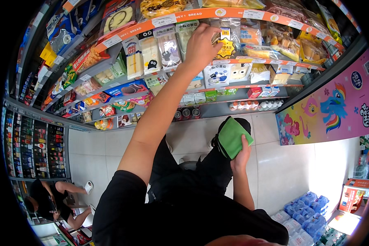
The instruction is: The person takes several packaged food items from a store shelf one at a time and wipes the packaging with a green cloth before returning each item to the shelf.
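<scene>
My left hand point(202, 44) reaches up to a bread shelf. Its thumb and fingers are spread at the left edge of a clear pack with a yellow label point(225, 48); whether they grip the plastic is hard to see. Just left of that hand stands a green-and-white bread pack point(184, 35), partly covered by it. Further left are a purple-topped pack point(168, 46), a pack with a black cartoon figure point(150, 53) and a sandwich pack point(132, 58). Low over my knee, my right hand point(242, 155) holds a folded green cloth point(232, 138).
An orange shelf edge strip point(184, 14) with price tags runs above my left hand. Lower shelves carry packaged bread, boxes and small bottles point(244, 105). A pink cartoon panel point(329, 104) borders the right side. Wrapped water bottles point(307, 212) stand behind right. Another person point(49, 200) sits at the left.
</scene>
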Demonstrator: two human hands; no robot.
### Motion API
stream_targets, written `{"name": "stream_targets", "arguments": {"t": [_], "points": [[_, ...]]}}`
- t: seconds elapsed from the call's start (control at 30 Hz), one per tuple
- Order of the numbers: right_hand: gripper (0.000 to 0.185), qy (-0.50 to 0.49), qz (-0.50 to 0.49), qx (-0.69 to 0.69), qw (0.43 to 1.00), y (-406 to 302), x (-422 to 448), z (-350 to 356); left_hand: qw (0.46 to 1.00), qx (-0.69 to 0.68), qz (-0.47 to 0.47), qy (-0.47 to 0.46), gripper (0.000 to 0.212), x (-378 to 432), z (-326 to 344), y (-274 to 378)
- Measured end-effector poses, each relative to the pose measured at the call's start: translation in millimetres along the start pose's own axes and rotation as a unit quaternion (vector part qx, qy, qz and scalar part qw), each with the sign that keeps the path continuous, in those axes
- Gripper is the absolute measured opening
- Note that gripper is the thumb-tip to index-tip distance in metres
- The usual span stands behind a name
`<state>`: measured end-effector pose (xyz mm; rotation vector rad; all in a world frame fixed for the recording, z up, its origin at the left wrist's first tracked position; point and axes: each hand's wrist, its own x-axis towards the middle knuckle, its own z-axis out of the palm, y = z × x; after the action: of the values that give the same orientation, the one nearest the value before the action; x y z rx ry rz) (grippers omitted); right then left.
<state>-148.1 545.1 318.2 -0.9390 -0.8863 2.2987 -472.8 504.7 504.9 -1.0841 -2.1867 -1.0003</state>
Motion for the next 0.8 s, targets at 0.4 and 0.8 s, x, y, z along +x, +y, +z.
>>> {"name": "stream_targets", "arguments": {"t": [0.4,0.8], "points": [[0.036,0.003,-0.004,0.007,1.0,-4,-2,4,0.98,-0.173,0.009,0.101,0.044,2,-3,0],[0.042,-0.011,0.046,0.035,0.998,-2,5,10,0.821,-0.517,-0.236,0.058,0.045,-26,-51,6]]}}
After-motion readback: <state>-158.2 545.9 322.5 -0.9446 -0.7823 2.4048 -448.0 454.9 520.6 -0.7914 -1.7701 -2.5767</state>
